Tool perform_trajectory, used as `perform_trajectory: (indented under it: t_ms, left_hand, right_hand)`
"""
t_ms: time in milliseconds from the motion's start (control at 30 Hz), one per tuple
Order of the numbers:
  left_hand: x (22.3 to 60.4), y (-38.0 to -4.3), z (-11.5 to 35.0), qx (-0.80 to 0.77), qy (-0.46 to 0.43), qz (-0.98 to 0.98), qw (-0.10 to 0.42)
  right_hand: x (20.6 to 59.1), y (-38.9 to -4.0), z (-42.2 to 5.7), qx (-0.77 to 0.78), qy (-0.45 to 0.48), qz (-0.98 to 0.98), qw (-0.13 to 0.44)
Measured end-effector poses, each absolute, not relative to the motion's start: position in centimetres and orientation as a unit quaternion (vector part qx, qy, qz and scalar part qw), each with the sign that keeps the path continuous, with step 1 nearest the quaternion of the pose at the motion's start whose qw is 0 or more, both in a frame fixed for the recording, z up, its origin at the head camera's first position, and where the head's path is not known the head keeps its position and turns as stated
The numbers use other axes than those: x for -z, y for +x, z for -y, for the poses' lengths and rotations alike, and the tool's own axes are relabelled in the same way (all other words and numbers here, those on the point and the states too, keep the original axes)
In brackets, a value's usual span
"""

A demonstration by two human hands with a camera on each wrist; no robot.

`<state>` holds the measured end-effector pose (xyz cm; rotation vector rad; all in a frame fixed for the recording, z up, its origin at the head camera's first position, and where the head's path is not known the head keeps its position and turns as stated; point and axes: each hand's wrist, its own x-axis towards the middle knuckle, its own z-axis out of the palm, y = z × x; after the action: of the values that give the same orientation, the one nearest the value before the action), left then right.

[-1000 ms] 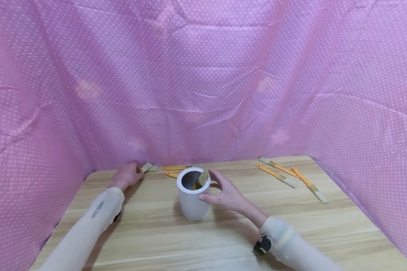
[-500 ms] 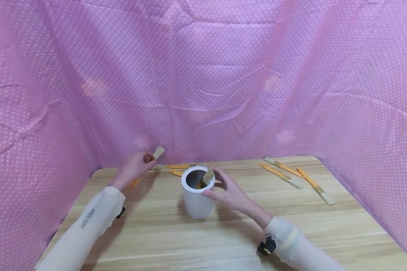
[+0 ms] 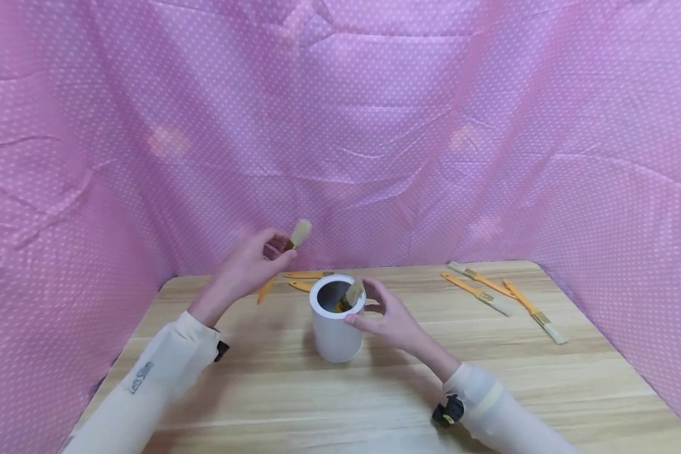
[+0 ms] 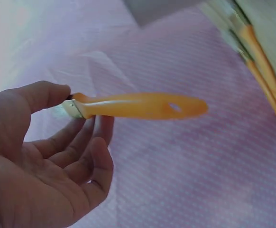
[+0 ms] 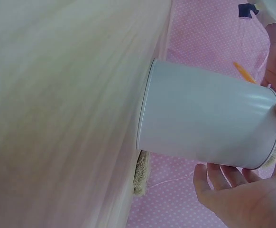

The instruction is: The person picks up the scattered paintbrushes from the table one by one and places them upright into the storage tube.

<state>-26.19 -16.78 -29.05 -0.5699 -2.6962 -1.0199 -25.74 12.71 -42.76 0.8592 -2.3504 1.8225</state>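
My left hand (image 3: pixel 246 265) pinches a paintbrush (image 3: pixel 301 233) by its metal ferrule, above the table and left of the can. Its pale bristles point up, and the orange handle slants down; in the left wrist view the handle (image 4: pixel 142 105) sticks out past my fingertips. A white, open-topped can (image 3: pixel 338 337) stands upright on the table. With thumb and fingers curled round its upper right side, my right hand (image 3: pixel 394 321) holds the can. Inside, another brush (image 3: pixel 352 294) leans on the rim, bristles up; most of its handle is hidden by the can.
Behind the can, two orange-handled brushes (image 3: pixel 308 275) lie on the wooden table (image 3: pixel 329 410), partly covered by it. Several more lie at the right: one brush (image 3: pixel 471 291), one crossing behind, and a slanted brush (image 3: pixel 535 310). A pink dotted curtain (image 3: pixel 374 126) surrounds the table's back and sides.
My left hand has lifted the brush from the table at the back left and carried it up and right toward the can. The right hand stays on the can.
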Motion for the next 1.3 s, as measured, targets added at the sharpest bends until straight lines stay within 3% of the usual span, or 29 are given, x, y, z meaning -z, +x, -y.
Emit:
perform_trajectory:
  t_ms: [267, 500, 1100, 1300]
  left_hand:
    - [27.7, -24.1, 14.8, 0.471, -0.261, 0.834, 0.121]
    - [28.8, -23.2, 13.0, 0.531, -0.285, 0.786, 0.137]
    - [34.1, -23.0, 10.3, 0.481, -0.315, 0.817, 0.036]
    - [35.2, -23.1, 9.8, 0.441, -0.33, 0.833, 0.045]
  right_hand:
    - [42.8, -25.9, -12.9, -0.592, 0.272, 0.758, 0.021]
    - [42.8, -25.7, -12.9, -0.597, 0.263, 0.758, 0.009]
    - [42.7, -25.8, -12.9, -0.598, 0.275, 0.753, 0.007]
    - [42.9, -25.9, -12.9, -0.597, 0.279, 0.751, 0.019]
